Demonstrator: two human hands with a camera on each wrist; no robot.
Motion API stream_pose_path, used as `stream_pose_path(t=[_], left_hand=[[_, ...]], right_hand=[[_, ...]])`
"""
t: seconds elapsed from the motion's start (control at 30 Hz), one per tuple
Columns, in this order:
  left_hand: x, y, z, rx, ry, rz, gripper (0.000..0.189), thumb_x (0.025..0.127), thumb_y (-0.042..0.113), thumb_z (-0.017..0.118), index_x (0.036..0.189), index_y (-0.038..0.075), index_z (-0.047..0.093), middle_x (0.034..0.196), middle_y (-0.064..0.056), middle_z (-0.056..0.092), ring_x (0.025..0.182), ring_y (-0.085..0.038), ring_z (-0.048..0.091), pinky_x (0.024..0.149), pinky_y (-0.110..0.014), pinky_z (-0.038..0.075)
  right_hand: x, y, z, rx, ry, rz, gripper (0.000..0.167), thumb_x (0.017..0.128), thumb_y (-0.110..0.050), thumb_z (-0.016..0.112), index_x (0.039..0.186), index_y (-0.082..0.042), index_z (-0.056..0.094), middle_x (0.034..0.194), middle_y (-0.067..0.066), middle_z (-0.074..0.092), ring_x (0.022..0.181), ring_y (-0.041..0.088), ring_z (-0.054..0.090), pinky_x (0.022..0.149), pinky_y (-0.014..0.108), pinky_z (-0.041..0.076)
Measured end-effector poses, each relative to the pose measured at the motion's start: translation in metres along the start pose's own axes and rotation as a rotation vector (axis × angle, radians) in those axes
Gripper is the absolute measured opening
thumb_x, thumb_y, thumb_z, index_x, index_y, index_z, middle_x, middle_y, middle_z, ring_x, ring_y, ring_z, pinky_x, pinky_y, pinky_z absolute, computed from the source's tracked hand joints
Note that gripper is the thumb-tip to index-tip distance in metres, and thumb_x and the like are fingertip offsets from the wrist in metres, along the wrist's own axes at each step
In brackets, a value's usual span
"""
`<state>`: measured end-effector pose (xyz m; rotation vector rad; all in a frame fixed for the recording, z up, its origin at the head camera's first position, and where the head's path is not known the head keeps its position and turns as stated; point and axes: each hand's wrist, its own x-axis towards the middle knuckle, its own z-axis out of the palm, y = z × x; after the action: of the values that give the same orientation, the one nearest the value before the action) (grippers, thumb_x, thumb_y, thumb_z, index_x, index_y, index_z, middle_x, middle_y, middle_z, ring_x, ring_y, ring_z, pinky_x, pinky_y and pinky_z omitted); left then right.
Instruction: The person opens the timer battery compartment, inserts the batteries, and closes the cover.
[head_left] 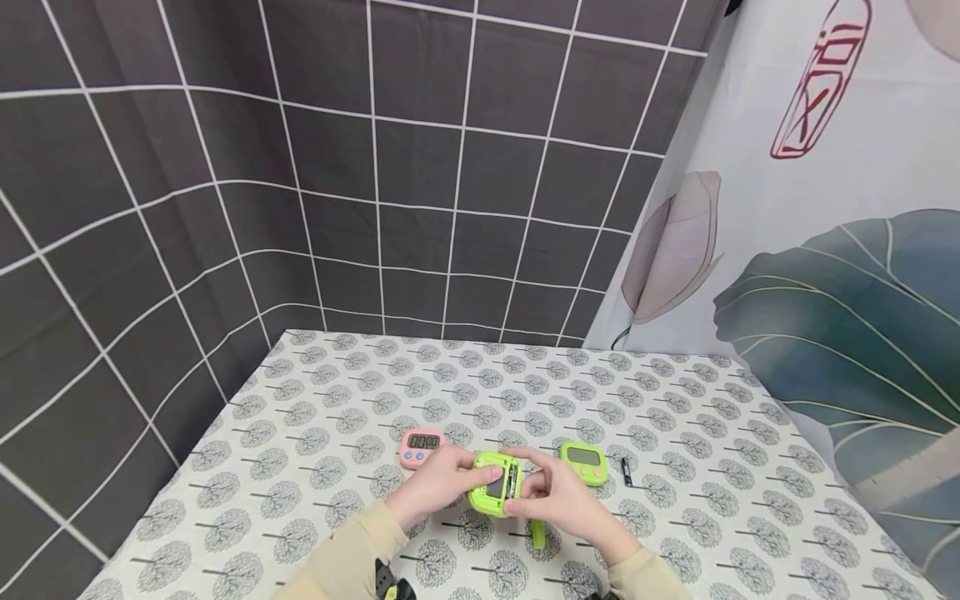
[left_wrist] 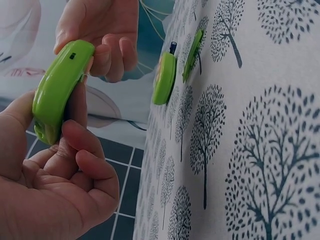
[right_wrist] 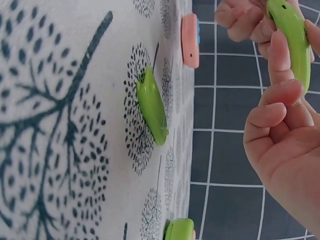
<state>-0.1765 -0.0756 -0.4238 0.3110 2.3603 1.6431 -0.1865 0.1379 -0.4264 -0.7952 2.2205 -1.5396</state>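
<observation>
A bright green digital timer (head_left: 487, 505) is held above the table with its back up. Its battery compartment is open, and a dark battery (head_left: 513, 478) shows in the slot. My left hand (head_left: 447, 475) grips the timer's left side, thumb lying on the back. On the right side, my right hand (head_left: 561, 500) holds the timer between thumb and fingers; the left wrist view shows its other fingers curled. Below the hands lies a slim green battery cover (right_wrist: 152, 107) on the cloth. The timer's front is hidden.
A pink timer (head_left: 422, 447) reading zeros lies beyond my left hand. A second green timer (head_left: 584, 463), screen up and blank, lies to the right, with a small black battery (head_left: 626, 472) beside it. The tree-print cloth (head_left: 337, 392) meets a dark grid curtain (head_left: 420, 167) behind.
</observation>
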Motion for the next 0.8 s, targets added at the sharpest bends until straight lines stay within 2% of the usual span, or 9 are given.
stream_pose_path(t=[0.3,0.57,0.8], left_hand=[[-0.0006,-0.0005,0.0011,0.018,0.015,0.022,0.029,0.086,0.040,0.066,0.089,0.011,0.073,0.062,0.004,0.060,0.055,-0.011,0.039,0.050,-0.021,0.034],[-0.0007,-0.0019,0.0014,0.030,0.052,0.019,0.030,0.086,0.041,0.067,0.084,0.011,0.072,0.058,0.006,0.054,0.052,-0.010,0.038,0.048,-0.020,0.033],[-0.0011,-0.0019,0.0015,0.027,0.070,0.032,0.030,0.087,0.039,0.066,0.082,0.009,0.071,0.059,0.006,0.053,0.052,-0.009,0.037,0.048,-0.019,0.032]], right_hand=[[0.0004,0.0035,0.0008,0.041,-0.023,-0.044,0.068,0.080,-0.013,0.074,0.137,0.001,0.040,0.071,0.005,0.063,0.057,0.002,0.052,0.053,0.019,0.046],[0.0028,0.0031,0.0017,0.028,-0.003,-0.023,0.065,0.082,-0.014,0.072,0.137,-0.001,0.042,0.072,0.001,0.060,0.059,0.003,0.052,0.055,0.020,0.047],[0.0040,0.0032,0.0028,0.031,0.001,-0.059,0.063,0.085,-0.012,0.068,0.139,0.001,0.039,0.078,0.007,0.062,0.064,0.005,0.054,0.060,0.021,0.049]])
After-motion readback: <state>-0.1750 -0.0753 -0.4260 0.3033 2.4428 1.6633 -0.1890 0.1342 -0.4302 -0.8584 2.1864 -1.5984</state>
